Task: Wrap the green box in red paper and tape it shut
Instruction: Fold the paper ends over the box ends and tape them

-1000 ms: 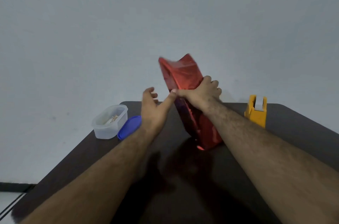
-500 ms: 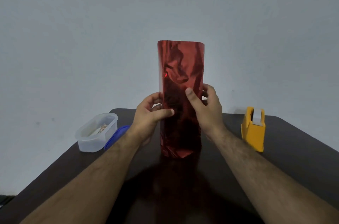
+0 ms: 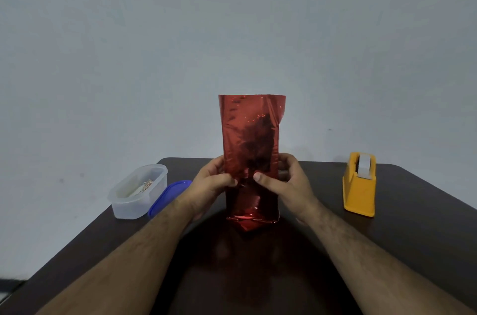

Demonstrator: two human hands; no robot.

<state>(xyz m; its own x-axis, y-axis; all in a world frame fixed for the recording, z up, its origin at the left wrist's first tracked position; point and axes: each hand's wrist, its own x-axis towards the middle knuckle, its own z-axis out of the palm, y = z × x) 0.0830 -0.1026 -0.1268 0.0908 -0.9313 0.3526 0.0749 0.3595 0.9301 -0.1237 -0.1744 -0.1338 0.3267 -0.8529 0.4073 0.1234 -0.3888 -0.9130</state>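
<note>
A tall parcel wrapped in shiny red paper [image 3: 250, 149] stands upright on the dark counter [image 3: 413, 224], near its far middle, its crumpled lower end touching the surface and its upper end reaching well above both hands. The green box cannot be seen; the foil hides whatever is inside.

The left hand [image 3: 210, 185] comes in from the lower left, forearm stretched diagonally across the counter. Its thumb lies flat across the front face of the red paper, pointing right, while its fingers [image 3: 216, 162] curl around the left edge toward the back, so the hand grips that side of the parcel.

The right hand [image 3: 286, 183] mirrors it from the lower right. Its thumb presses on the front face, pointing left, with the tip just beside the left thumb's tip, the two close together but seemingly not touching. The other fingers of this hand bend around the right edge of the parcel, clamped on it. Both wrists are held above the counter, and both forearms run back toward the lower corners of the view.

To the left stands a clear plastic container [image 3: 138, 190] with some small items inside, and a blue lid [image 3: 169, 197] lies just beside it. To the right, well apart from the parcel, a yellow tape dispenser [image 3: 359, 184] holds a roll of white tape.
</note>
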